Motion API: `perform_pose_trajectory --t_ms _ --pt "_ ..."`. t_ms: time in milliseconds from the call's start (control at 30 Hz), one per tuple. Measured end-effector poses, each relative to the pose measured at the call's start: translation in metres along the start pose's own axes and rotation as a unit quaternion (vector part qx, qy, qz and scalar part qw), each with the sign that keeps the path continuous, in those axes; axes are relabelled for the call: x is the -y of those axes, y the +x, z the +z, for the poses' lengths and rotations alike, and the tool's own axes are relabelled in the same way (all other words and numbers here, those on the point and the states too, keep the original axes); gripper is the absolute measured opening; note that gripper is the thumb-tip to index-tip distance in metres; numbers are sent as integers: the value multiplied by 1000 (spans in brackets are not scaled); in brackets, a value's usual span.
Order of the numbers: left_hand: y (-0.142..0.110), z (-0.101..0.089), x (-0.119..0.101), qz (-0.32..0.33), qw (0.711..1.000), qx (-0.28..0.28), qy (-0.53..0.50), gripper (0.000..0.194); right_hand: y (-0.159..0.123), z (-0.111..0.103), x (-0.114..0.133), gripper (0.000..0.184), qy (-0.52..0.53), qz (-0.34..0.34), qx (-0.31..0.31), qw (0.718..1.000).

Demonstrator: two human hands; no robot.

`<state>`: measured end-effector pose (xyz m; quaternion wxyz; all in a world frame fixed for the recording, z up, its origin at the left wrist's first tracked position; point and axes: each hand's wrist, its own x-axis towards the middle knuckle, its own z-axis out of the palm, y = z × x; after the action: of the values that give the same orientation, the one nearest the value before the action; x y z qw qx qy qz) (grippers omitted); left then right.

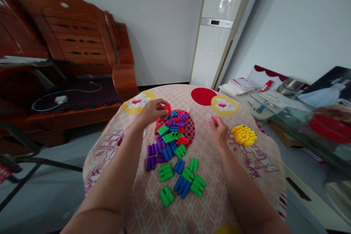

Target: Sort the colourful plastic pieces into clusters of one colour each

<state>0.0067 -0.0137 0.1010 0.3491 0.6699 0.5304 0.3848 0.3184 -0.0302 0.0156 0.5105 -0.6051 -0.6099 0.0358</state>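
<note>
My left hand is at the far end of a pile of plastic building blocks, its fingers closed on a red block. Below it lie purple blocks, green blocks and blue blocks, joined tubes with rounded ends. Another red block rests among them. To the right, my right hand hovers over the cloth with fingers pinched together. A small red spot shows at its fingertips; what it is I cannot make out. Beside that hand sits a bunch of yellow knobbly pieces.
A patterned cloth covers the round table. At the left stands a wooden bench with a white charger and cable. Behind is a white cabinet-like appliance. A glass shelf with papers and a red bowl borders the right.
</note>
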Motion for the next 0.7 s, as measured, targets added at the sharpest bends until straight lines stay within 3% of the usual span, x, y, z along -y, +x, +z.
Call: perform_pose_trajectory --t_ms 100,167,300,433,567,700 --pt "7 44 -9 46 994 19 -99 35 -11 6 17 46 89 -24 77 993" --pt "6 68 -12 65 989 29 -132 34 -17 10 27 46 162 -4 138 977" --pt "0 92 -10 73 981 74 -162 32 -23 17 38 46 284 72 208 933" --pt "-3 94 -6 42 972 91 -213 33 -26 22 40 56 333 66 205 918" --pt "-3 97 -5 -2 960 103 -261 36 -29 26 41 38 327 52 152 931" --pt "-2 102 -3 -3 969 97 -225 28 -26 25 36 29 282 65 84 954"
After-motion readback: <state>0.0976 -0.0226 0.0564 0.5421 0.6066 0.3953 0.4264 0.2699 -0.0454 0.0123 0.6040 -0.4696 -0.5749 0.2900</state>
